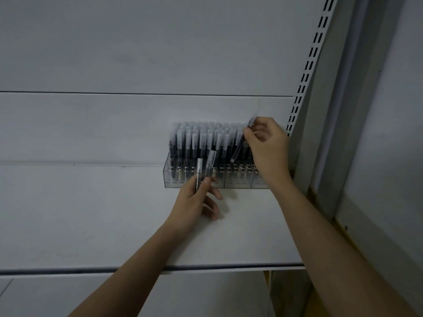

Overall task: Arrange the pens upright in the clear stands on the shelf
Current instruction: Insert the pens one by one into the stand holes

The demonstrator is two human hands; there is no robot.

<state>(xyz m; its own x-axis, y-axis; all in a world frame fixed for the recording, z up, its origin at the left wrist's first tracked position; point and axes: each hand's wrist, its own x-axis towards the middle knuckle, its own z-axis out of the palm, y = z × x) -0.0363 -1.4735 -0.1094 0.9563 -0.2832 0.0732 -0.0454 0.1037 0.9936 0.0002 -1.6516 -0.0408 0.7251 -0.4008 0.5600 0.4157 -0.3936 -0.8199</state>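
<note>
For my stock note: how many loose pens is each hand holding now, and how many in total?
Left hand, pens held: 2
Right hand, tilted pen held: 1
Total: 3
Pens in the clear stands: too many to count.

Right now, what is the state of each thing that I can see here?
Clear stands: on the shelf, almost full.
Standing pens: upright, capped.
Tilted pen: pinched by the right hand, not yet seated.
Two pens: held by the left hand.
Shelf: bears the stands.
</note>
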